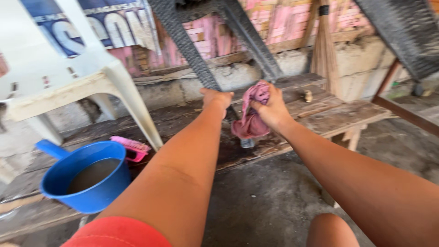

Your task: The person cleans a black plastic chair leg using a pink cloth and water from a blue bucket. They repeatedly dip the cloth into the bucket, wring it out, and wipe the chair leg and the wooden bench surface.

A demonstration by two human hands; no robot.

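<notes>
Head view, landmark: I take the weathered wooden bench [329, 116] as reference for every place below.
Left hand [216, 98]: I see it closed around the nearer dark woven chair leg [185, 43], just above the bench's middle, steadying it.
Right hand [270, 107]: it is bunched tight on a pink rag [250, 122], pressed against the second woven leg [249, 34] where that leg comes down to the bench top; most of the rag hangs below the fist.
Rag condition: crumpled, a fold trailing toward the bench's front edge; I cannot tell whether it is wet.
Blue pail [89, 176]: on the bench's left end, well apart from both hands, holding murky water.
Pink scrub brush [131, 147]: lying just behind the pail, toward the bench's middle.
White plastic chair [68, 77]: standing on the bench's left part, above the pail.
Broom [325, 50]: leaning on the wall behind the bench's right half.
Technique note: in my judgement, wiping goes best with the left grip kept firm so the leg does not swing, the rag wrapped round the weave and drawn along its length rather than dabbed, and the loose fold gathered in.
</notes>
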